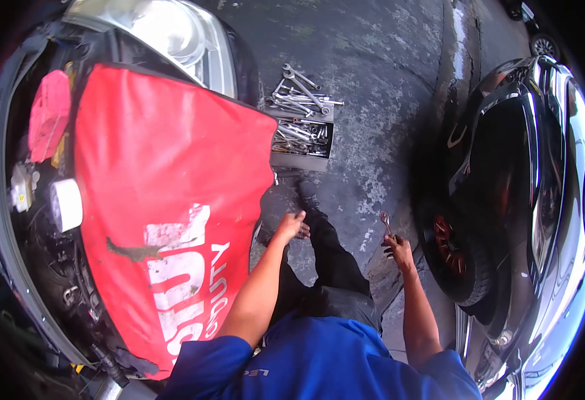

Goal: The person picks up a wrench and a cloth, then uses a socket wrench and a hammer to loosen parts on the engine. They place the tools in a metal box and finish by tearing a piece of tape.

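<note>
My right hand (398, 249) is out to the right, closed around the lower end of a metal wrench (386, 222), whose head points up and away from me. My left hand (294, 226) is above my legs beside the red cover's edge; its fingers are partly curled and slightly blurred, and I cannot make out anything in it. Beyond it on the ground stands a metal toolbox (306, 160) full of tools. Several loose wrenches (296, 90) lie heaped at its far end.
A red cover (172, 153) with white lettering drapes over the car front at left, beside a headlight (172, 40) and the exposed engine bay (46, 247). A black car (512, 153) with a red-spoked wheel (448, 243) stands close on the right. Another wheel (544, 47) shows at upper right.
</note>
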